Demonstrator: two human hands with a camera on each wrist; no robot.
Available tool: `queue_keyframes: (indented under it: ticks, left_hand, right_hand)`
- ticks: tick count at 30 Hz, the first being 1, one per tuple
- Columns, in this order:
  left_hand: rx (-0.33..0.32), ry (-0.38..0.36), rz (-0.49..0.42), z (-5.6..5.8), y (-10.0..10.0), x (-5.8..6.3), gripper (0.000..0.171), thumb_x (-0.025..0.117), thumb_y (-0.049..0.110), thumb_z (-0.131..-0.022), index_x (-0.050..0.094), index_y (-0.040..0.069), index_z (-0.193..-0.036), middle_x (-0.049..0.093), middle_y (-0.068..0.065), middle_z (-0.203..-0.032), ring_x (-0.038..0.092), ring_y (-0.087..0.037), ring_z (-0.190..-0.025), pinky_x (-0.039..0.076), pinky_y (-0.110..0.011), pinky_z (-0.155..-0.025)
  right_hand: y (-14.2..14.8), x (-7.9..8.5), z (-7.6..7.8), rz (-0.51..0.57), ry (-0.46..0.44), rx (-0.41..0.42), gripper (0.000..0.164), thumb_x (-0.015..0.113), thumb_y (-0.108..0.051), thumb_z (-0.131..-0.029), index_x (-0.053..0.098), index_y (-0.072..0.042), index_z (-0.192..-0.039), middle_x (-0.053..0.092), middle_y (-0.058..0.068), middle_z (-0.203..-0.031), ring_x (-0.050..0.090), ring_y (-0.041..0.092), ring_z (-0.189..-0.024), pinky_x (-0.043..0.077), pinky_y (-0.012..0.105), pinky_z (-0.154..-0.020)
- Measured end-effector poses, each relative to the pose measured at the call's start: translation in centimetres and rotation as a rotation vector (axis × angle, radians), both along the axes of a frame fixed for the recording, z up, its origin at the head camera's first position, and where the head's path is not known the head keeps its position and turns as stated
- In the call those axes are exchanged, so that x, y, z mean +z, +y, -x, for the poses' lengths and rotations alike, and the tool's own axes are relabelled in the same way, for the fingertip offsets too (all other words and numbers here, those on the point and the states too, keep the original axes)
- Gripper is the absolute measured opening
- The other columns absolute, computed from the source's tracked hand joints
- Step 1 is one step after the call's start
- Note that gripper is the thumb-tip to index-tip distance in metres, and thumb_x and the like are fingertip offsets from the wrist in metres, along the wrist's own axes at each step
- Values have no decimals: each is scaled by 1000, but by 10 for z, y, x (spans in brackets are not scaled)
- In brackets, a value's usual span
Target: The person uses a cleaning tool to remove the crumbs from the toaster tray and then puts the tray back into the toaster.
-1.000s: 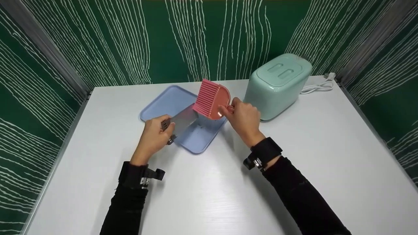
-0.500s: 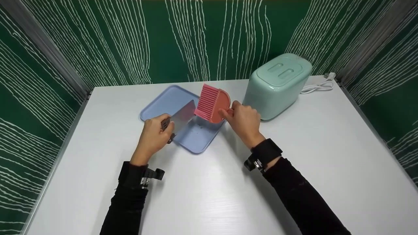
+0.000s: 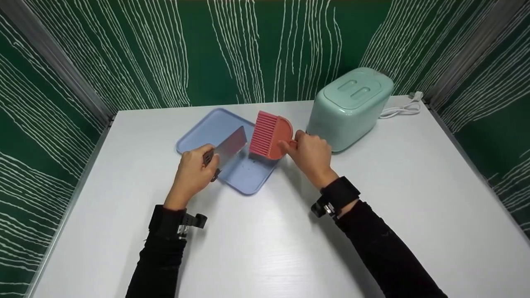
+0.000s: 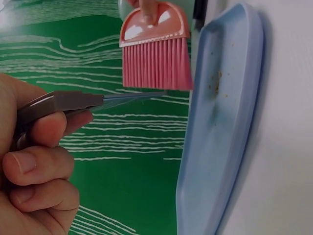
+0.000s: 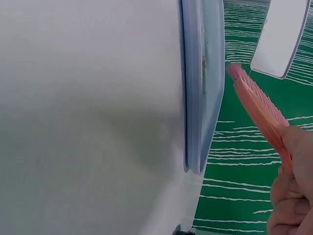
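Your brush [image 3: 271, 136] dropped lower and clear of the blade [image 3: 232, 145], your right hand [image 3: 311, 154] gripping the brush, your left hand [image 3: 193, 169] clamped on the blade's handle [image 4: 56, 102]. Brush and blade hung over the tray [image 3: 207, 128], crumbs [image 4: 217, 83] in it; short, light strokes kept above it probably worked best.

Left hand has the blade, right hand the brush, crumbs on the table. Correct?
Not quite: the left wrist view shows the crumbs in the tray, not on the table. The left hand does hold the blade, the right hand the brush.
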State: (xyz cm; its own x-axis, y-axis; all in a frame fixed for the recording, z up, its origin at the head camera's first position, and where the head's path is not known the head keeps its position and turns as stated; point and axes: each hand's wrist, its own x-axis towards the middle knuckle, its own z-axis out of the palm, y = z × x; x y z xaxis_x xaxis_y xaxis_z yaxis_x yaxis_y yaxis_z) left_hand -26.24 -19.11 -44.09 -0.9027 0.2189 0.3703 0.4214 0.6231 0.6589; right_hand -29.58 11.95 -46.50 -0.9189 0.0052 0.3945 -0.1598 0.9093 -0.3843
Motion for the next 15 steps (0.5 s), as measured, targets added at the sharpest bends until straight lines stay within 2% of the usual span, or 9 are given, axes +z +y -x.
queue_keyframes:
  ticks: [4,6,15]
  left_hand:
    - [8,11,9,1,-1,-1,13,63,8,-101,73,1,-98,59,-7,-68,48,-17,-60,35,-28,-56]
    - [14,26,20,2,-1,-2,13,63,8,-101,73,0,-98,61,-9,-69,49,-17,-60,35,-29,-56]
    - [50,84,39,4,-2,-4,13,64,10,-101,71,0,-98,62,-12,-68,51,-22,-61,36,-34,-56]
  right_hand:
    - [3,4,-4,11,-15,31,54,77,-57,-96,60,-12,-72,50,-1,-61,54,23,-57,33,35,-52]
    - [4,7,-7,30,-50,71,54,77,-56,-96,57,-13,-71,45,-3,-60,49,19,-58,30,33,-53]
    - [9,19,-26,178,-364,258,50,78,-54,-94,50,-21,-68,38,-9,-60,40,11,-59,28,29,-55]
